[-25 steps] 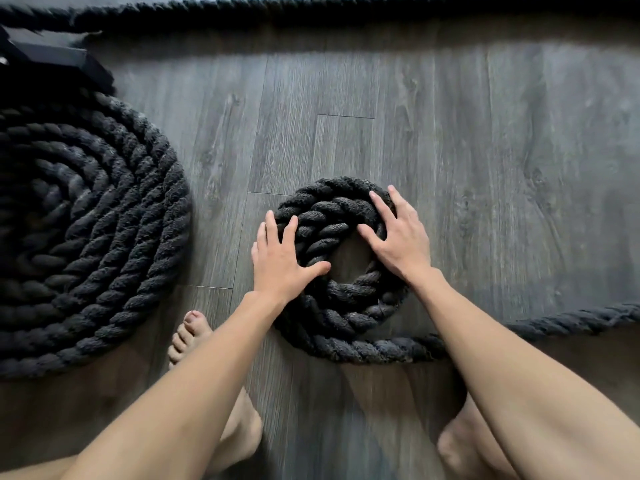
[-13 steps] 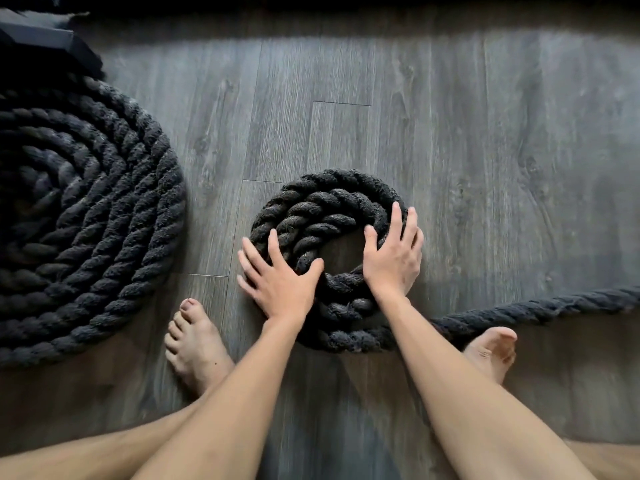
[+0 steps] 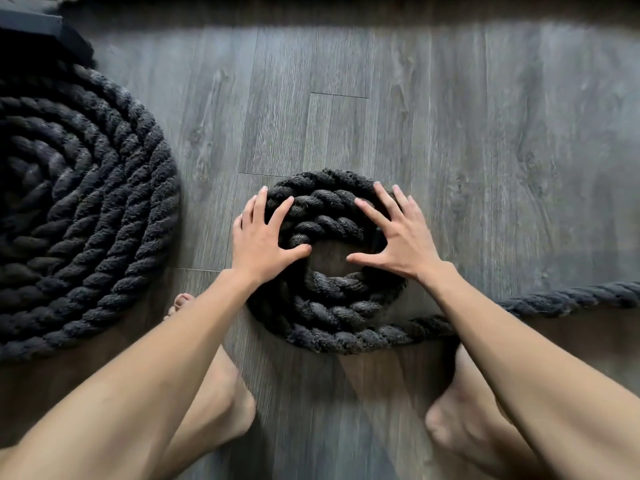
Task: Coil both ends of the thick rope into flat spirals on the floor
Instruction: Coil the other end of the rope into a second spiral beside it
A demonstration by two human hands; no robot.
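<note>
My small spiral (image 3: 329, 306) lies on the grey plank floor (image 3: 450, 133) just ahead of my bare feet, two or three turns around an open centre where the boards show. My left hand (image 3: 261, 242) lies flat on its 9 o'clock side and my right hand (image 3: 398, 237) on its 2 o'clock side. Both have their fingers spread wide and straight, pressing down on the turns and gripping nothing.

The free run of rope (image 3: 571, 299) leaves the outer turn at about 5 o'clock, passes under my right forearm and goes out of view toward 3 o'clock. The big finished spiral (image 3: 86, 202) fills the 9 o'clock edge, well apart from the small one.

This thick, black twisted rope looks heavy and stiff, with a rough, fuzzy surface that I expect to grip the floor rather than slide. The turns will probably try to spring open, so I'd pin them with one flat palm. With the other hand I'd take the free run close to where it leaves the coil and drag it round. Lifting it risks tipping a turn onto its neighbour.

I can read no brand, label or writing on the rope. The dark object (image 3: 31, 26) at 11 o'clock is too shadowed to make out.
</note>
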